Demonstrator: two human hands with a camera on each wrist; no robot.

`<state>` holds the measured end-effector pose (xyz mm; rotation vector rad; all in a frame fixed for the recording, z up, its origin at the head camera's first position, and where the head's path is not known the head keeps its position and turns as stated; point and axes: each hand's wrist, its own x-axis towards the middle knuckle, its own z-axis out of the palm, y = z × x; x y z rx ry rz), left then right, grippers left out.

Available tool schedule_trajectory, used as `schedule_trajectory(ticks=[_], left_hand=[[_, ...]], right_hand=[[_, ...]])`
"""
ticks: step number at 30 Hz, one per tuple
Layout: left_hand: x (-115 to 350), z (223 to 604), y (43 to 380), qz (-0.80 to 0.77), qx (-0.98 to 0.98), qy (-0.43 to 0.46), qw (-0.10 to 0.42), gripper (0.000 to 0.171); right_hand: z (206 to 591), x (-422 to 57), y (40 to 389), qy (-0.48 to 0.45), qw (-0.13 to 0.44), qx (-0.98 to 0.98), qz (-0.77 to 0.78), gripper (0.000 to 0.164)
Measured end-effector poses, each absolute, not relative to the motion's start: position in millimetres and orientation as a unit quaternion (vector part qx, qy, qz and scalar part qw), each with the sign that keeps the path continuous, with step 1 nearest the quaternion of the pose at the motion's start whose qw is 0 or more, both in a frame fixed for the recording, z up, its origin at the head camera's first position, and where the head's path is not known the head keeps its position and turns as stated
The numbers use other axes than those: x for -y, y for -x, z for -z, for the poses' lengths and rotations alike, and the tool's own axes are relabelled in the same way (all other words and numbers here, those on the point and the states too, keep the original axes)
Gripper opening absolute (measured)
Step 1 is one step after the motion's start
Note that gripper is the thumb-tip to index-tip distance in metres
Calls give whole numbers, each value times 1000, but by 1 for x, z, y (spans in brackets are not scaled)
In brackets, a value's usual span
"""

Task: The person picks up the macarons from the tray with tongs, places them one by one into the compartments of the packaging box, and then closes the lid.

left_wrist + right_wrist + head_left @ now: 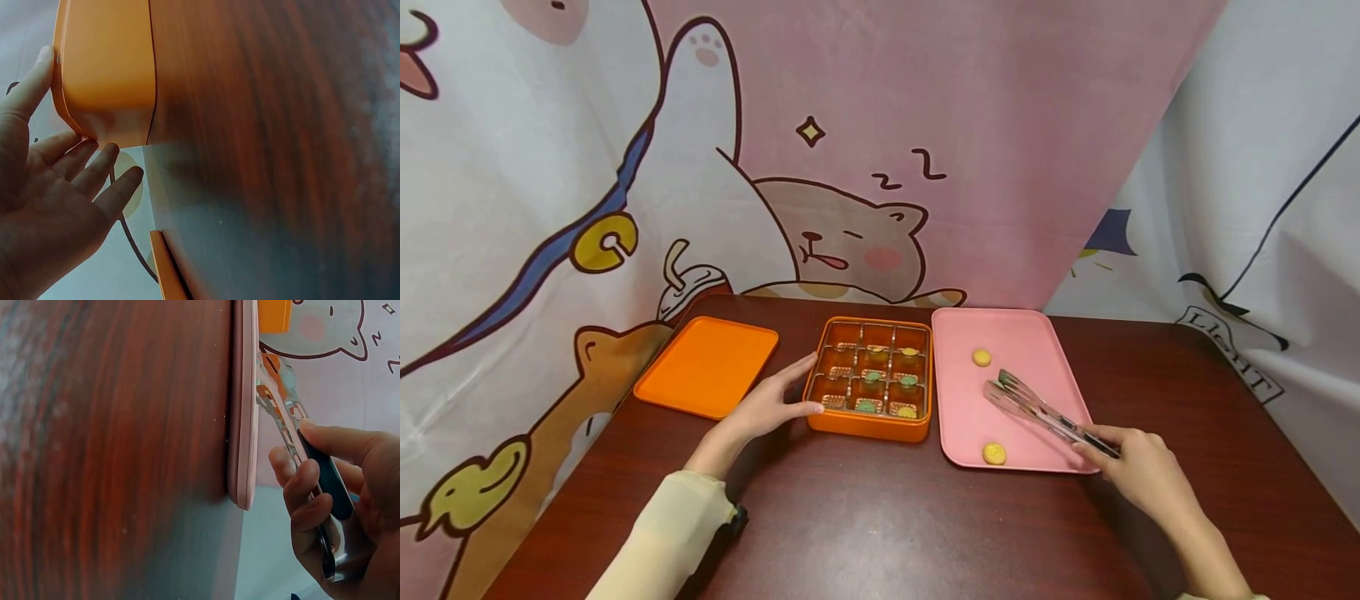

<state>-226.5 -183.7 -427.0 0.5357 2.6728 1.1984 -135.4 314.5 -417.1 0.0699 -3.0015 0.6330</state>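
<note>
- Backdrop: printed cloth (1000, 125), pink and white, with cartoon animals; dark reddish-brown wood table (850, 525) in front.
- Orange box (868, 427), at table centre, against or just beside the pink tray's left edge; clear nine-compartment insert (838, 362) inside.
- In the insert: yellow pieces (909, 352) in back-middle, back-right and front-right compartments; green pieces (907, 381) in centre, middle-right and front-middle.
- Pink tray (1026, 342), right of the box; one yellow biscuit (981, 357) towards the back, another round biscuit (994, 453) near the front edge.
- Tongs (1051, 417), metal with black grips, tips above the tray; something green at the tips, too small to identify.
- Right hand (1138, 467): grasping the tongs, fingers curled round the handles.
- Left hand (767, 404): unclenched, fingers extended, touching the box's left side; thumb at the near-left rim.
- Flat orange panel (711, 367), rimmed, left of the box.
</note>
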Motion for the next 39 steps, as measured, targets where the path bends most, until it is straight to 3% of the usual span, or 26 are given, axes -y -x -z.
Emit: schedule_trajectory(ticks=[18,34,39], left_hand=[[182,427,228,-404,-895,-170,87,86],[183,427,227,-399,-895,-181,81,85],[183,428,227,-398,-896,-179,81,85]], right_hand=[[416,-307,130,-14,52,977,-209,37],[407,-294,131,-59,152,961,-221,20],[399,-284,132,-62,151,960,-228,18]])
